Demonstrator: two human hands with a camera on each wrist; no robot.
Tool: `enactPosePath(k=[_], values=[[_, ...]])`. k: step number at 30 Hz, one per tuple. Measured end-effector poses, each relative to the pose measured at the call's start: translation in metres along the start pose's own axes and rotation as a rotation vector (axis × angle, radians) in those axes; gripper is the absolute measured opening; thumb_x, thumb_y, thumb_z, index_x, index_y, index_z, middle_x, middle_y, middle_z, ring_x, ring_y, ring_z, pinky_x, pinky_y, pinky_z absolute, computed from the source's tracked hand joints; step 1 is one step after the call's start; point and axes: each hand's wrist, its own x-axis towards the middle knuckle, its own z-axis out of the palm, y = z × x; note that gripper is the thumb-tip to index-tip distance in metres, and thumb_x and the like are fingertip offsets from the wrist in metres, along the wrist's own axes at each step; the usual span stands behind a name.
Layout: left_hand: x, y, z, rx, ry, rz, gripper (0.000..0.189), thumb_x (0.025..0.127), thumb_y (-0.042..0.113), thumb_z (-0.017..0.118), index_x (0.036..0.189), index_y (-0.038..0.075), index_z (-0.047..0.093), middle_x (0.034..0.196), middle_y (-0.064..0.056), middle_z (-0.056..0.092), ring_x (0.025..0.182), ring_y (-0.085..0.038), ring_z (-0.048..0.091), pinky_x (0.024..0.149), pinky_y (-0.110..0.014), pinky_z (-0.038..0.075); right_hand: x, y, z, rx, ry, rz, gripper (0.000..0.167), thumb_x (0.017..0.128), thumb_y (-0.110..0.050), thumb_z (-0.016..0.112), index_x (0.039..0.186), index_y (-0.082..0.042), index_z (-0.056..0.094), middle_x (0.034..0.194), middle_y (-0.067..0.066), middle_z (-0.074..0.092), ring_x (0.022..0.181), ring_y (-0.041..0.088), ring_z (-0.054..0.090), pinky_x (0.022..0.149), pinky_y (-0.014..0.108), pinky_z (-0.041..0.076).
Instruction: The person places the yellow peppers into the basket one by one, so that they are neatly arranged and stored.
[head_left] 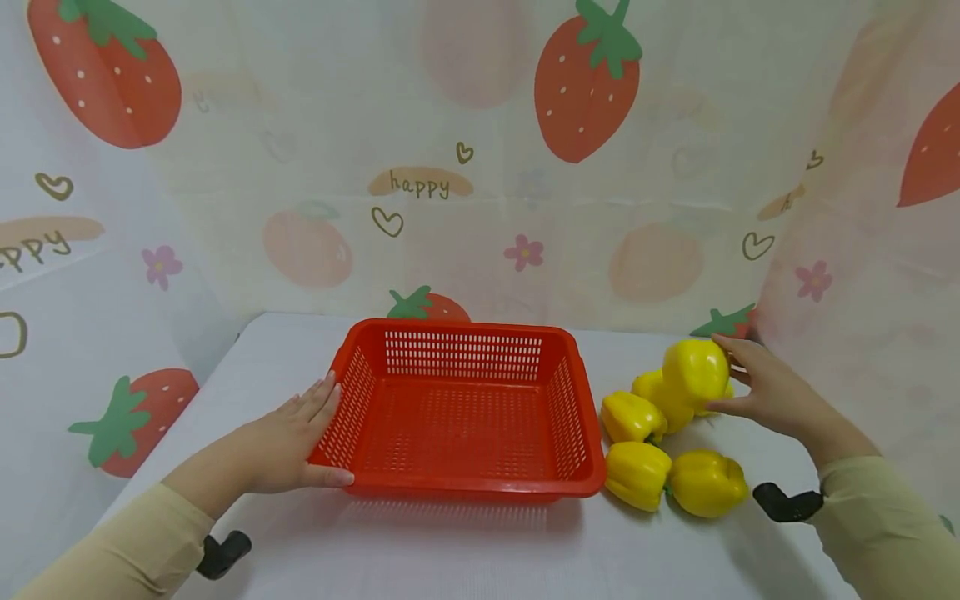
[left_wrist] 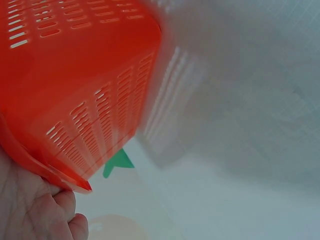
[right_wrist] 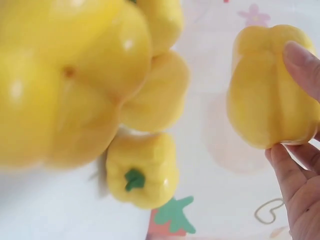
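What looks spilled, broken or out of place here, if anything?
Nothing stands out. The red basket sits upright with no visible cracks, the yellow peppers beside it look undamaged, and the pepper in the right hand looks whole too.

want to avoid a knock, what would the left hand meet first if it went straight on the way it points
The left hand would most likely meet the red basket first: it touches the rim at the basket's left side now.
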Motion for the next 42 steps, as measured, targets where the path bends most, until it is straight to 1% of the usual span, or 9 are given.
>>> enactPosePath(k=[5,8,12,15,20,27,31,35,42], values=[[-0.001,0.002,-0.002,-0.004,0.001,0.012,0.117,0.067,0.078,0.051,0.144,-0.003,0.016,0.151,-0.021,0.009,0.136,-0.039,0.013,0.106,-0.054,0.021,0.008,-0.007,0.003,0.011,0.021,-0.076,0.088,0.074,-0.031,0.076,0.139,0.004,0.027,0.136,0.022,0.035,0.120,0.038,0.039,0.092,0.048,0.035],[-0.001,0.002,-0.003,-0.003,0.005,0.017,0.117,0.067,0.077,0.051,0.144,-0.003,0.015,0.151,-0.022,0.009,0.136,-0.039,0.013,0.107,-0.054,0.020,0.011,-0.013,0.002,0.015,0.008,-0.063,0.091,0.074,-0.035,0.075,0.140,0.003,0.025,0.138,0.022,0.034,0.122,0.038,0.039,0.093,0.048,0.035],[0.001,0.001,0.000,-0.002,0.002,0.008,0.117,0.067,0.078,0.051,0.144,-0.002,0.015,0.151,-0.020,0.007,0.137,-0.038,0.012,0.107,-0.054,0.019,0.016,-0.022,-0.001,0.003,-0.016,-0.037,0.096,0.075,-0.039,0.074,0.144,0.000,0.019,0.143,0.023,0.028,0.125,0.039,0.036,0.095,0.049,0.036],[0.001,-0.001,0.002,0.001,-0.002,0.001,0.117,0.066,0.078,0.051,0.145,-0.001,0.014,0.152,-0.019,0.007,0.137,-0.037,0.011,0.107,-0.053,0.019,0.020,-0.028,-0.002,-0.006,-0.017,-0.055,0.096,0.074,-0.039,0.074,0.144,-0.002,0.019,0.143,0.022,0.027,0.126,0.039,0.035,0.095,0.049,0.036],[0.002,0.000,0.002,-0.003,-0.005,-0.001,0.117,0.066,0.078,0.052,0.145,-0.001,0.015,0.152,-0.019,0.007,0.137,-0.037,0.011,0.107,-0.054,0.019,0.028,-0.040,-0.002,0.002,-0.006,-0.093,0.094,0.074,-0.034,0.075,0.144,-0.001,0.021,0.141,0.019,0.031,0.125,0.035,0.035,0.095,0.046,0.036],[0.000,0.001,0.000,-0.011,-0.008,-0.005,0.117,0.066,0.076,0.053,0.144,-0.002,0.015,0.151,-0.019,0.007,0.137,-0.037,0.011,0.107,-0.054,0.019,0.040,-0.058,-0.001,0.036,0.007,-0.106,0.092,0.074,-0.029,0.076,0.145,-0.006,0.021,0.143,0.012,0.029,0.126,0.028,0.034,0.099,0.041,0.035],[0.000,0.001,0.001,-0.013,-0.005,-0.004,0.117,0.066,0.076,0.054,0.144,-0.002,0.015,0.151,-0.019,0.008,0.137,-0.037,0.011,0.107,-0.054,0.020,0.046,-0.064,0.001,0.046,0.001,-0.152,0.092,0.074,-0.027,0.076,0.145,-0.005,0.021,0.142,0.014,0.030,0.126,0.030,0.033,0.098,0.045,0.036],[0.001,0.001,0.001,-0.015,-0.001,0.002,0.117,0.066,0.077,0.053,0.144,-0.002,0.015,0.151,-0.020,0.007,0.137,-0.038,0.011,0.106,-0.055,0.020,0.051,-0.070,0.004,0.050,0.007,-0.206,0.089,0.074,-0.022,0.077,0.143,-0.003,0.023,0.139,0.014,0.033,0.124,0.030,0.035,0.098,0.046,0.036],[0.001,0.000,0.002,-0.003,-0.005,-0.007,0.118,0.066,0.078,0.052,0.145,-0.001,0.014,0.152,-0.019,0.007,0.137,-0.037,0.011,0.107,-0.054,0.020,0.061,-0.081,0.011,0.069,0.002,-0.228,0.087,0.072,-0.017,0.078,0.142,-0.006,0.028,0.137,0.010,0.036,0.123,0.026,0.037,0.098,0.046,0.037]])
